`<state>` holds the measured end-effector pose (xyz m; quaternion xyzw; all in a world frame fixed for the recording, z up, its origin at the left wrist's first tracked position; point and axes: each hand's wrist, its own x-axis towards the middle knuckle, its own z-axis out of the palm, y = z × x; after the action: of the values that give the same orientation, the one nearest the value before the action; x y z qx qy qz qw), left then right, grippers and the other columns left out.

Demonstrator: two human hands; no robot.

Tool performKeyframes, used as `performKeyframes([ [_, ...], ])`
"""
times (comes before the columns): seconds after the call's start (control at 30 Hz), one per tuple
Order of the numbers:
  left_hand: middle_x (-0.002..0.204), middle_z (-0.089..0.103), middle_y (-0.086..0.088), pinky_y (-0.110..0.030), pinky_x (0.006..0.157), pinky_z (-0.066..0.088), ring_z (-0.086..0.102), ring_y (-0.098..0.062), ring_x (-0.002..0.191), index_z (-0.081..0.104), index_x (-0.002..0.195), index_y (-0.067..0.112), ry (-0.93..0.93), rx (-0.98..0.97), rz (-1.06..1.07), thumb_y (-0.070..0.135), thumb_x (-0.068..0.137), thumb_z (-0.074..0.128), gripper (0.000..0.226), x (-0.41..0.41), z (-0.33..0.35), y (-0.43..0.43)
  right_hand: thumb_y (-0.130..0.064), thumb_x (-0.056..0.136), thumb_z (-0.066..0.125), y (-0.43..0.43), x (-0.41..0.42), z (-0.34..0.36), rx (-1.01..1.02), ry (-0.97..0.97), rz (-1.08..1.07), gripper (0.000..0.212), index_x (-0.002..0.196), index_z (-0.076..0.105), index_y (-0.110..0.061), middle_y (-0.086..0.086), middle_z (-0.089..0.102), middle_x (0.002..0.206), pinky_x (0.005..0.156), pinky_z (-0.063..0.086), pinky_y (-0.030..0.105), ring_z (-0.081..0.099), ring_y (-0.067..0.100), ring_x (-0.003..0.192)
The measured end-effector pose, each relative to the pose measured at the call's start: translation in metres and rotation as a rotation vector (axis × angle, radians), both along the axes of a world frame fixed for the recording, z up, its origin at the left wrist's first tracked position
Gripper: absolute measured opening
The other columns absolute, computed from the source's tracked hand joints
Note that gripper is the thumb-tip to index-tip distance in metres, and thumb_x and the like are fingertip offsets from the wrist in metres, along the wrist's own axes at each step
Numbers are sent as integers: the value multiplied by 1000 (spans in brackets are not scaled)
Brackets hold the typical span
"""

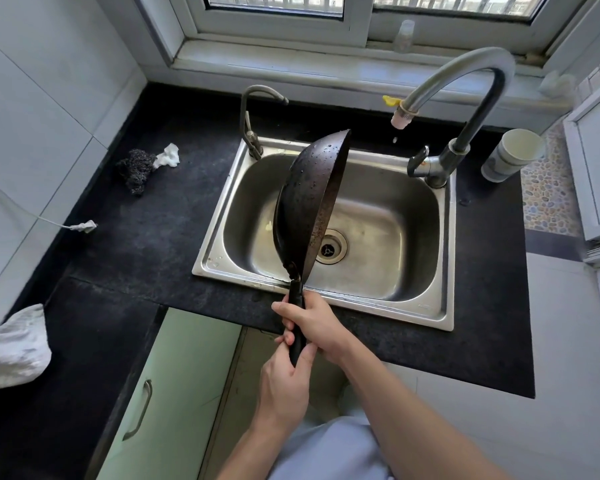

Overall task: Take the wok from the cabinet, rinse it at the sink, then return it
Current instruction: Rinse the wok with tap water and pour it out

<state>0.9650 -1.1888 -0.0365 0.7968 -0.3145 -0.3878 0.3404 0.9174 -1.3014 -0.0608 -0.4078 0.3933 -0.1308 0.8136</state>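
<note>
Wok (307, 199) tilted on edge over sink (388, 271), both hands' grip closed on its handle (297, 320).

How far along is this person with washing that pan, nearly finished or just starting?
Well along, it seems. The wok is out of the cabinet and beaded with water drops, so the rinse looks done; the tap shows only a drip. Right now the left hand and right hand hold its handle, tipping it on edge over the sink, likely draining. Left: putting it back in the cabinet.

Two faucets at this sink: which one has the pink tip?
The large curved faucet at the sink's right rear; the small left faucet has a plain metal spout.
</note>
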Motion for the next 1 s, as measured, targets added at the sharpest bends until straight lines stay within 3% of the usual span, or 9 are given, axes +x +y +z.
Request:
performKeyframes([
  [0.27,78,64,12,-5,64,41,59,13,77,57,98,28,-30,6,-25,30,96,58,3,0,5,-1,-11,98,62,2,0,-1,8,-11,-14,18,87,49,-11,-2,50,57,70,59,41,51,13,44],
  [0.53,78,59,20,-13,63,41,57,5,72,64,104,15,-86,11,-37,31,95,58,18,2,5,0,-11,97,65,3,0,-2,31,-57,-31,18,88,49,-12,0,50,59,69,58,40,50,12,44],
  [0.63,84,60,16,-19,67,36,59,-11,82,65,111,11,-101,15,-31,31,95,58,27,3,3,0,-11,98,63,3,0,-2,40,-68,-37,18,88,48,-11,1,49,59,69,59,39,50,12,44],
  [1.0,92,66,3,-27,72,40,58,-15,85,64,112,11,-85,68,-29,37,95,56,32,4,5,-1,-10,100,60,5,-1,3,38,-90,-61,17,88,48,-10,2,46,61,67,61,35,48,11,45],
])
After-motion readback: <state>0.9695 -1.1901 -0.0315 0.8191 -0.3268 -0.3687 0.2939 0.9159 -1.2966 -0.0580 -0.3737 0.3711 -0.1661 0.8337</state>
